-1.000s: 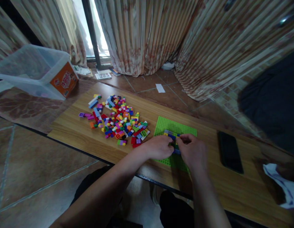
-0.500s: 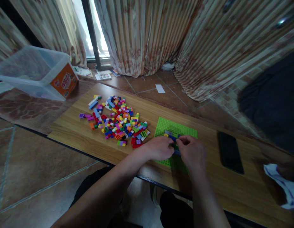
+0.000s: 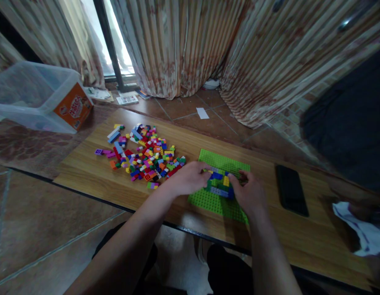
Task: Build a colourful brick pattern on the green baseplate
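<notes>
A green studded baseplate (image 3: 208, 200) lies on the wooden table. On its middle stands a low group of blue, grey-blue, green and yellow bricks (image 3: 220, 191). My left hand (image 3: 192, 178) is at the left side of this group, its fingers reaching to the bricks' edge and loosely apart. At the right side is my right hand (image 3: 250, 191), thumb and forefinger spread, the thumb tip close to a yellow brick (image 3: 226, 181). Nothing shows between the fingers of either hand. Whether the fingertips touch the bricks is hard to see.
A heap of loose coloured bricks (image 3: 147, 157) spreads over the table left of the baseplate. To the right lie a black phone (image 3: 291, 189) and a white cloth (image 3: 360, 229). A clear plastic bin (image 3: 39, 119) stands at the far left. Curtains hang behind.
My hands, close together with fingers pinched over the bricks before, have moved apart to either side. More of the brick group shows now. The whole view has shifted slightly.
</notes>
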The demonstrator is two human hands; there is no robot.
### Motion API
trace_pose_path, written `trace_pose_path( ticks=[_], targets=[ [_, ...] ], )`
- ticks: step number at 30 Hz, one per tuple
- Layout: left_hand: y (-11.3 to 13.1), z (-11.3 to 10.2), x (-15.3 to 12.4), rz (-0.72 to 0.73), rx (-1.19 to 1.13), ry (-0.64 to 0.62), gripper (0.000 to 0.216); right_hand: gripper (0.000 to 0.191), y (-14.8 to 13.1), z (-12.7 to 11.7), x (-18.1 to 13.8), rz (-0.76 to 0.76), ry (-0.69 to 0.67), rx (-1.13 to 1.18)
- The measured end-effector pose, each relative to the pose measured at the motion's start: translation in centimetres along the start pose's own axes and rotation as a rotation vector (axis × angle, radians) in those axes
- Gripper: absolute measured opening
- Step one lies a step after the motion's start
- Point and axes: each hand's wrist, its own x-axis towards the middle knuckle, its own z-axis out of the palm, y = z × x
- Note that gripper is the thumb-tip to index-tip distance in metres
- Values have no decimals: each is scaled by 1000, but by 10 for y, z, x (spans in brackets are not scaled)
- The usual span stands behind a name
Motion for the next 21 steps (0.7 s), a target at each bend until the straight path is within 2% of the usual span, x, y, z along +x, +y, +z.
trace_pose_path(
  ticks=[7, 12, 21],
  targets=[
    [-10, -1, 3, 11, -18, 55, 28, 57, 5, 6, 0, -44, 6, -73],
    [-7, 0, 0, -26, -18, 66, 27, 53, 9, 11, 0, -62, 24, -49],
    [-8, 8, 0, 29, -69, 100, 21, 49, 1, 13, -8, -72, 40, -43]
  ],
)
